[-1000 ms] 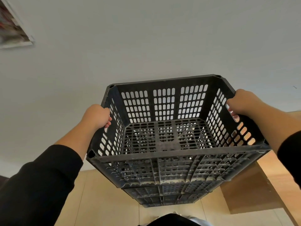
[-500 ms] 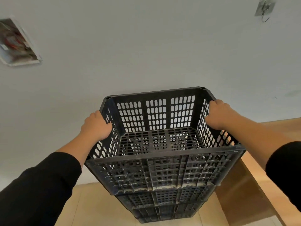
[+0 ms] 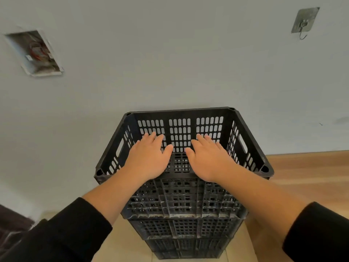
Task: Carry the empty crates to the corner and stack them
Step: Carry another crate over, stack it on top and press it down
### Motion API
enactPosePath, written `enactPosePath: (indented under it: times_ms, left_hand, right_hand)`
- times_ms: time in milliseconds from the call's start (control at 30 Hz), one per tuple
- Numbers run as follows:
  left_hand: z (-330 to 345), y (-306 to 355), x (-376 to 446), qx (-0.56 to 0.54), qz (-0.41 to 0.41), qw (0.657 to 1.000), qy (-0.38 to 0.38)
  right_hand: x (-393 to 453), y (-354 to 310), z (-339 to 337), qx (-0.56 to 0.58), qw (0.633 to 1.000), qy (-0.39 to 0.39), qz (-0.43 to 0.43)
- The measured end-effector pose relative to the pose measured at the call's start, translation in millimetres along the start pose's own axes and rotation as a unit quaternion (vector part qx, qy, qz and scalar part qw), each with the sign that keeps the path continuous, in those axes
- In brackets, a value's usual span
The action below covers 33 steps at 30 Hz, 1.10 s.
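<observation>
A black slotted plastic crate sits on top of a stack of like crates against the pale wall. It is empty. My left hand lies flat with fingers spread, reaching over the near rim into the top crate. My right hand does the same beside it, thumbs nearly meeting. Neither hand grips anything. The bottom of the stack is partly cut off by the frame's lower edge.
A wooden surface stands to the right of the stack. The pale wall carries a metal hook at upper right and an open recess with wires at upper left. Tan floor tiles lie below.
Both hands have let go of the crate's side handles and now lie open inside it. The crate has come down onto the stack and sits lower.
</observation>
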<state>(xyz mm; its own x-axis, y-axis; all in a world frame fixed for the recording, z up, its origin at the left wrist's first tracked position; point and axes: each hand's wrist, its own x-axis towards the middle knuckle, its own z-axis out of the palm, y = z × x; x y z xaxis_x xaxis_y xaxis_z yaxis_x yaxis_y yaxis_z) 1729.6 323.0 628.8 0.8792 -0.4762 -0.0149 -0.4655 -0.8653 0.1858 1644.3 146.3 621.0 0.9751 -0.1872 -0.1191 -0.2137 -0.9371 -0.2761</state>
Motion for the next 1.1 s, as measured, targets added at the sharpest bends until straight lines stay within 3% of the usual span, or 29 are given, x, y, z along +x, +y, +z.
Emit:
enactPosePath:
  times_ms: [267,767,1100]
  left_hand:
    - [28,1,-10,-0.045,-0.036,0.998,-0.025]
    - [38,-3,-8,-0.036,-0.008,0.999,-0.014]
    - [31,-5,1,-0.052,-0.037,0.991,-0.122]
  right_hand:
    - [2,-7,23,0.01,0.999,-0.008,0.04]
    - [9,-4,31,0.004,0.998,-0.038,0.059]
    - [15,-1,27,0.033,0.996,-0.073,0.046]
